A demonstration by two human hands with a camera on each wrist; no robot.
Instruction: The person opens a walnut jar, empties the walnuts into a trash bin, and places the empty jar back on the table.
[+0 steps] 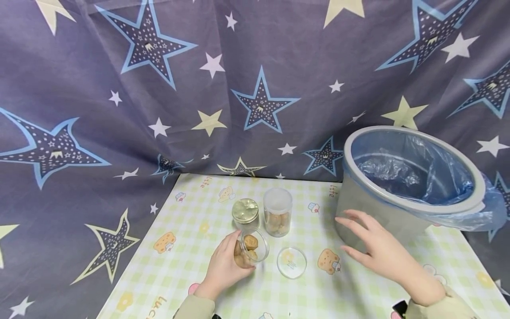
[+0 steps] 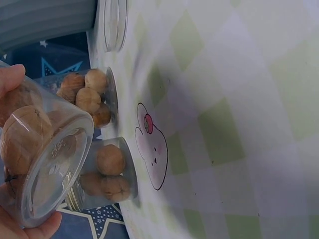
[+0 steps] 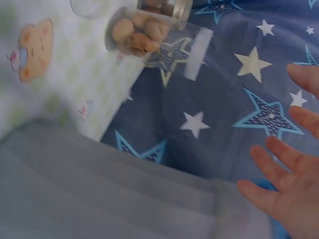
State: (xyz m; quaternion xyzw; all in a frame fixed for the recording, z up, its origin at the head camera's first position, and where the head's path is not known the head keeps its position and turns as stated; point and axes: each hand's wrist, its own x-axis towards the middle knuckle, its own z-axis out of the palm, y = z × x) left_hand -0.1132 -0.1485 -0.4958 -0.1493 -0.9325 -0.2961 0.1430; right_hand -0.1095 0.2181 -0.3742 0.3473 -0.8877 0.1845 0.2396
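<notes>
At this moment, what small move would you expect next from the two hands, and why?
Probably the right hand closes onto the bin wall to steady it: its fingers are spread just short of the grey side. The left hand already holds the open jar of walnuts tilted, its lid lying on the table, so tipping the nuts towards the lined bin seems likely.

Desk (image 1: 187,266) with a green-checked cartoon cloth: two nut-filled clear jars (image 1: 277,212) mid-far, loose clear round lid (image 1: 291,262) nearer, grey lined bin (image 1: 382,208) right.
</notes>
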